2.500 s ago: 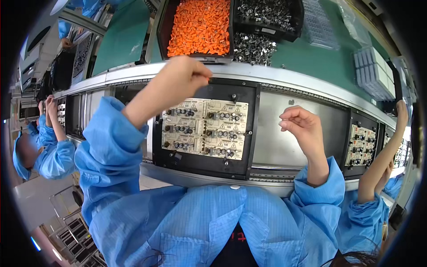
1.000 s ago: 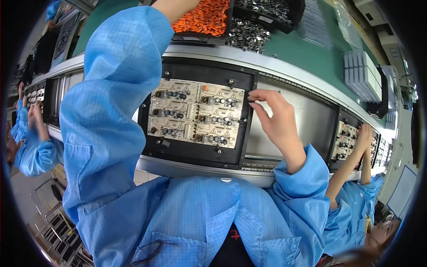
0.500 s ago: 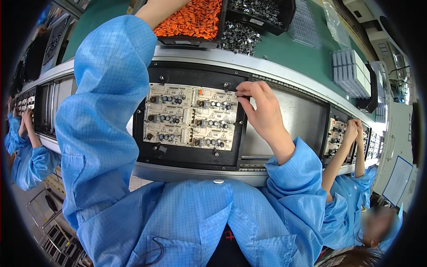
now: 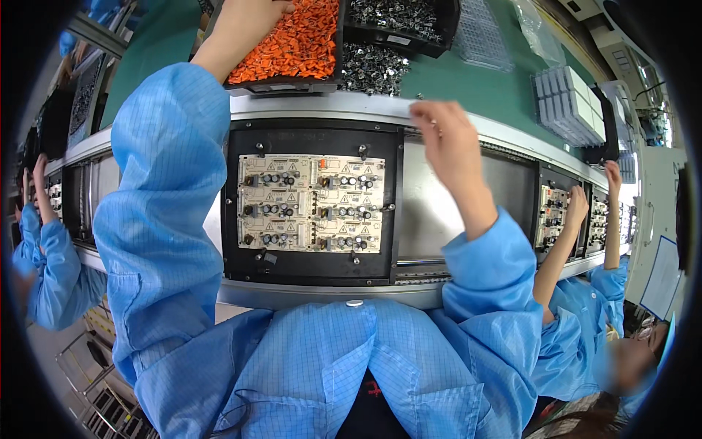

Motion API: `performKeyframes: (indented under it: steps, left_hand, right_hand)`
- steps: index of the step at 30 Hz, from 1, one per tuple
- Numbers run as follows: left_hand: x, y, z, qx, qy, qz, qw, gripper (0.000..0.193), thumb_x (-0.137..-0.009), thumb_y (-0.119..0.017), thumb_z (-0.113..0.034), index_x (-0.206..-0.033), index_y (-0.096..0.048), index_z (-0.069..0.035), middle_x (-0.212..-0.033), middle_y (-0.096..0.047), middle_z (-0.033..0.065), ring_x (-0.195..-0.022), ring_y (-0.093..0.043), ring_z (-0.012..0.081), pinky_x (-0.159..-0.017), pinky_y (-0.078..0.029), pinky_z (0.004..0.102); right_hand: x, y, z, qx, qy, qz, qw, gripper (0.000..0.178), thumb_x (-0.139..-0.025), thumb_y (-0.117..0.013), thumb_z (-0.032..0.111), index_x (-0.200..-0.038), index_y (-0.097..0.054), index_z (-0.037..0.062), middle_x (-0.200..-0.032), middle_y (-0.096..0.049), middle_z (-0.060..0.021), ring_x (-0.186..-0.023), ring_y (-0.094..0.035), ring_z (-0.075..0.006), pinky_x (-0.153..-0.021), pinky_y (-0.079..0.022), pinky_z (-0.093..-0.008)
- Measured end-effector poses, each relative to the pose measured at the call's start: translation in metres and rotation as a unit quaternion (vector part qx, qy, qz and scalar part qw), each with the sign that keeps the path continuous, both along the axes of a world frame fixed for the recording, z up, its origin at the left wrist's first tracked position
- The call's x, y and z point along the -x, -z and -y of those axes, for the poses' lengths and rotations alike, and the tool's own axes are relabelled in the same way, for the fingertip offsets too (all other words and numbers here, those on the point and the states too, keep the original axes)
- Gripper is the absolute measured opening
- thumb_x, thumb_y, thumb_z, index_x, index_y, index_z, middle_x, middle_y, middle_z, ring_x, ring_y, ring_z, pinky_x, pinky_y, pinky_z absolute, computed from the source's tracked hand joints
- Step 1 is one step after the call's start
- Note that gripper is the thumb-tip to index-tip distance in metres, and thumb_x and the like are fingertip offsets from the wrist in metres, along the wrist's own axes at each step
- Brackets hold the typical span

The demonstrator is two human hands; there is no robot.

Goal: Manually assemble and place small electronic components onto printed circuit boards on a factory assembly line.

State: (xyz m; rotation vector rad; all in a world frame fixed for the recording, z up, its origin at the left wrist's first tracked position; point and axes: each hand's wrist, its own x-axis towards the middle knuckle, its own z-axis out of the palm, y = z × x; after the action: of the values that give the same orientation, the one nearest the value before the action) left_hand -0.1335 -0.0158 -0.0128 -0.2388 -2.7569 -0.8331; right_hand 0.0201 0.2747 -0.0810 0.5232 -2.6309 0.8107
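The left hand (image 4: 256,11) reaches into the tray of orange parts (image 4: 292,40) behind the black fixture (image 4: 311,212); whether its fingers are closed I cannot tell. The right hand (image 4: 450,139) hovers half-curled, seemingly empty, beside the fixture's right edge. Picking one part cleanly and matching it to its spot on the circuit boards (image 4: 311,203) in the fixture seems wise.

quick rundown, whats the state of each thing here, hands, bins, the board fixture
left hand: reaching into the orange parts, grip cut off by the frame edge
right hand: raised above the conveyor rail, fingers curled, nothing visibly held
orange parts bin: nearly full
bin of dark metal parts: filled
black fixture: flat on the conveyor
circuit boards: seated in the fixture, partly populated
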Motion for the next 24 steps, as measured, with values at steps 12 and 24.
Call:
performKeyframes:
  steps: [12, 24]
  left_hand:
    - [-0.190, 0.004, -0.018, -0.037, 0.172, 0.202, 0.963, 0.010, -0.085, -0.065, -0.003, -0.094, -0.067, 0.002, -0.079, -0.069, 0.0199, -0.076, -0.069, 0.0349, -0.071, -0.055, 0.0413]
    - [-0.225, 0.037, -0.035, 0.080, 0.218, 0.122, 0.965, 0.013, -0.081, -0.070, 0.001, -0.094, -0.067, 0.003, -0.088, -0.066, 0.0167, -0.085, -0.062, 0.0350, -0.076, -0.051, 0.0423]
  right_hand:
    - [0.061, 0.014, -0.022, 0.007, 0.017, 0.120, 0.993, 0.020, -0.086, -0.065, 0.002, -0.105, -0.073, 0.0028, -0.100, -0.072, -0.0150, -0.089, -0.070, -0.0252, -0.078, -0.055, -0.0327]
    - [0.057, 0.016, -0.032, 0.150, 0.027, 0.119, 0.981, 0.017, -0.092, -0.063, 0.003, -0.106, -0.071, 0.0016, -0.096, -0.071, -0.0061, -0.087, -0.066, -0.0133, -0.081, -0.053, -0.0267]
